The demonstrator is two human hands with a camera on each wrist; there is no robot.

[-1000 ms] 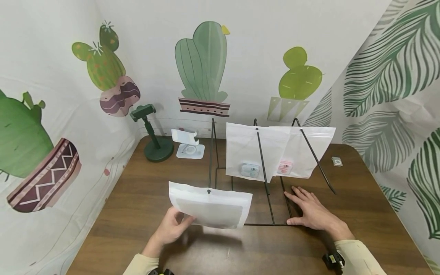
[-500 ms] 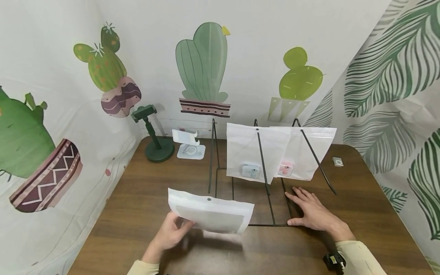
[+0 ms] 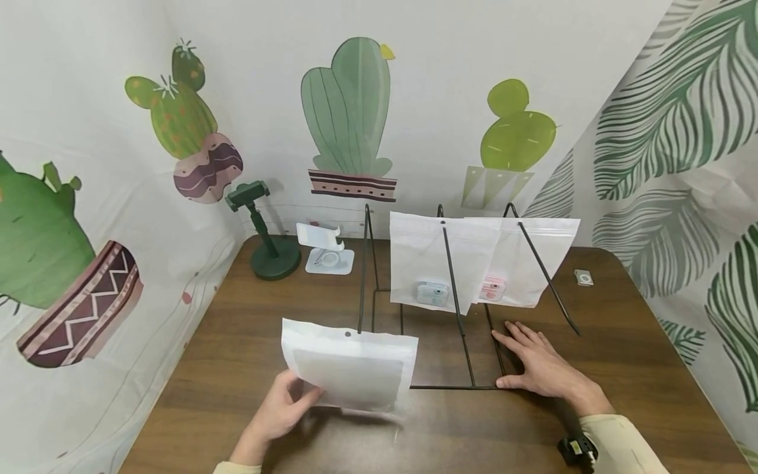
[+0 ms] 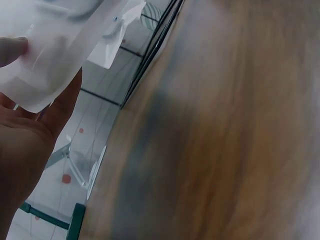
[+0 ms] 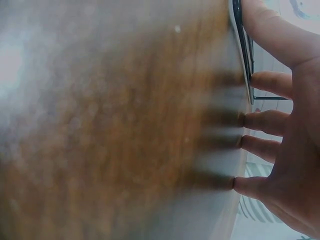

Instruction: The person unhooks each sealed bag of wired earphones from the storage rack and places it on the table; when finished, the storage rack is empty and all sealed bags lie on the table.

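My left hand [image 3: 281, 408] pinches the left edge of a white zip pouch [image 3: 355, 372] between thumb and fingers, above the table. The pouch has a punched hole near its top edge and a greyish panel showing on its face. Its hole sits just left of the tip of the leftmost prong on a black wire rack [image 3: 465, 359]. The left wrist view shows the thumb on one face of the pouch and fingers behind it. My right hand [image 3: 541, 362] rests on the table with fingers spread, thumb and index finger touching the rack's right base wire.
Two white pouches hang from the rack: one with a blue camera picture [image 3: 432, 293], one with a pink picture [image 3: 493, 288]. Behind, at left, stand a green phone stand [image 3: 274, 257] and a white stand [image 3: 328, 260]. A small silver device [image 3: 583, 278] lies at right.
Held in my left hand, the pouch first came away from the prong tip toward me, then shifted left, so its hole is now beside the tip. My right hand stays in place.
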